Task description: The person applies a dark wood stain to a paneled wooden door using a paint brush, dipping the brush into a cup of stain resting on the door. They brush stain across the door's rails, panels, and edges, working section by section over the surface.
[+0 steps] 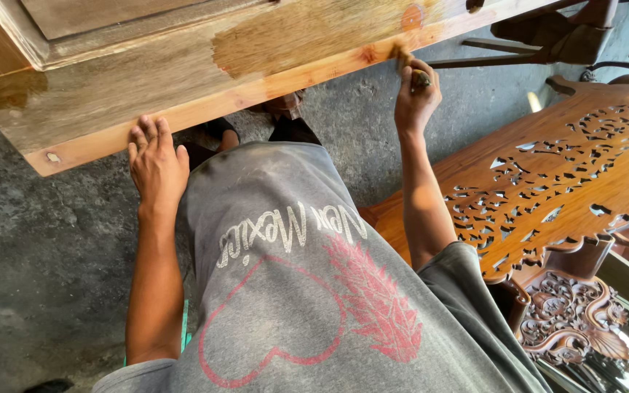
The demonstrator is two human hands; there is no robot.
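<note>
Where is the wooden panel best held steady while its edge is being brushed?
On the pale near edge of the wooden panel, coming from below, as the left hand does: that edge faces the person, bare and straight, well clear of the right hand brushing.

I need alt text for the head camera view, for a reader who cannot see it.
A person's right hand holds a small brush against the edge of a wooden panel, while the left hand rests flat on that edge. A carved wooden piece lies to the right on the grey floor.

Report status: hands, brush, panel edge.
Left hand flat on panel edge. Right hand grips brush at edge. Nothing blocking.
</note>
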